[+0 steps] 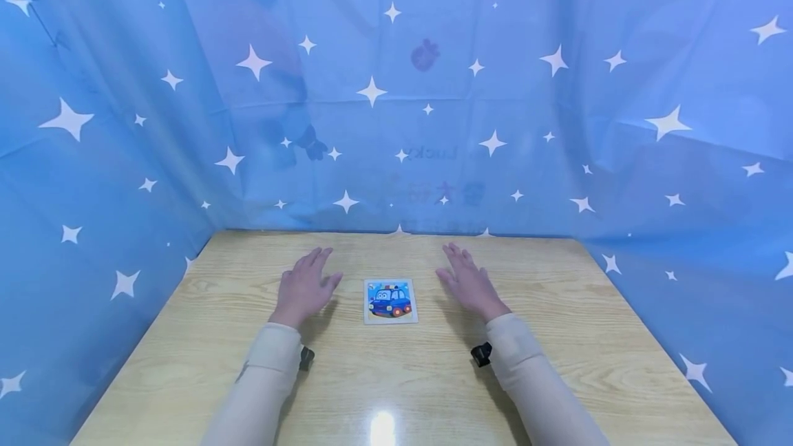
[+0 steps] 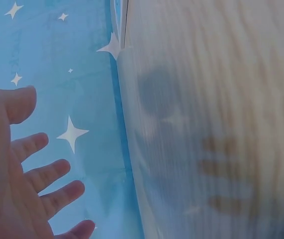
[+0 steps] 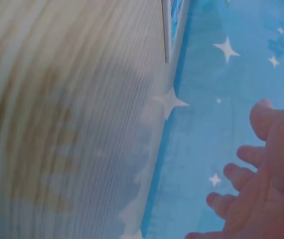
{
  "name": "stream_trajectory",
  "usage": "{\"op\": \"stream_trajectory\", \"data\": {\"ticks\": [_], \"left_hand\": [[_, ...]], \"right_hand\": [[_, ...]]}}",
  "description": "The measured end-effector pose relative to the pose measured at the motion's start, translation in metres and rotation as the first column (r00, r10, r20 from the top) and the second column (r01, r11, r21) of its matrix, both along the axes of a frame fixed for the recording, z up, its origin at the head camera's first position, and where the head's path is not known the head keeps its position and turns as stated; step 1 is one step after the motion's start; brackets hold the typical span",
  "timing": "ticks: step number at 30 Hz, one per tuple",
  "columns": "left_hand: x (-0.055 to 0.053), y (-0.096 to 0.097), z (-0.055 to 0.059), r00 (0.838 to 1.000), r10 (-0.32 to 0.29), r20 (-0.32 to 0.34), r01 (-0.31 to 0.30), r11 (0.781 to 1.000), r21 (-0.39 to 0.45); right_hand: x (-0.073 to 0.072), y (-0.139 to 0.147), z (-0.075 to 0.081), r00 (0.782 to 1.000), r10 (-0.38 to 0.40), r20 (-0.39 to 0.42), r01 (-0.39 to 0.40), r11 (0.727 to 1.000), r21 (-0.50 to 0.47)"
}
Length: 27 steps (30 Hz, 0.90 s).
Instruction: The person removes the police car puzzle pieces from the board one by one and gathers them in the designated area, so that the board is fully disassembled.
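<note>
A small square picture puzzle (image 1: 391, 301) with a white border lies flat on the table, showing a blue cartoon police car. To its left my left hand (image 1: 305, 288) hovers over the wood, fingers spread and holding nothing. My right hand (image 1: 469, 282) is on the other side, likewise spread and apart from the puzzle. In the left wrist view the fingers (image 2: 47, 175) stand separated against the blue cloth. The right wrist view shows the fingers (image 3: 238, 177) loosely extended, with the puzzle's white edge (image 3: 167, 37) near the top.
The light wooden table (image 1: 384, 370) carries a bright glare spot near its front. A blue curtain (image 1: 396, 122) with white stars hangs behind the table and along both sides. Dark wrist devices (image 1: 481, 354) sit under the pale sleeves (image 1: 526, 363).
</note>
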State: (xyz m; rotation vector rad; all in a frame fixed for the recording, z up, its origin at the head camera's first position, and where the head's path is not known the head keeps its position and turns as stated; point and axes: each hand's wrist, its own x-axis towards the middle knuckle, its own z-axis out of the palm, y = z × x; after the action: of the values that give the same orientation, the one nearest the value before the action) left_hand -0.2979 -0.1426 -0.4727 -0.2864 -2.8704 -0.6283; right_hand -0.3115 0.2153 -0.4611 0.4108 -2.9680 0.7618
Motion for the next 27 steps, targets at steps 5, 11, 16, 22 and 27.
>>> {"op": "stream_trajectory", "data": {"ticks": [5,11,16,22,27], "left_hand": [[0.001,0.005,-0.001,0.999,-0.002,0.047,0.003,1.0,-0.005],[0.005,0.011,-0.002,0.997,-0.018,0.069,0.018,1.0,0.007],[0.004,0.015,-0.005,0.999,-0.032,0.039,0.032,0.999,0.01],[0.005,0.021,-0.004,0.998,-0.053,0.045,0.052,0.998,0.027],[0.007,0.025,-0.003,0.997,-0.056,0.052,0.055,0.998,0.014]], "right_hand": [[0.001,-0.006,-0.001,0.999,0.03,0.024,-0.029,0.999,-0.031],[0.001,-0.011,-0.002,0.997,0.064,0.052,-0.061,0.996,-0.063],[0.0,-0.014,-0.004,0.993,0.101,0.056,-0.096,0.992,-0.084],[0.0,-0.019,-0.005,0.991,0.116,0.069,-0.11,0.99,-0.083],[0.002,-0.024,-0.006,0.989,0.128,0.072,-0.121,0.989,-0.088]]}}
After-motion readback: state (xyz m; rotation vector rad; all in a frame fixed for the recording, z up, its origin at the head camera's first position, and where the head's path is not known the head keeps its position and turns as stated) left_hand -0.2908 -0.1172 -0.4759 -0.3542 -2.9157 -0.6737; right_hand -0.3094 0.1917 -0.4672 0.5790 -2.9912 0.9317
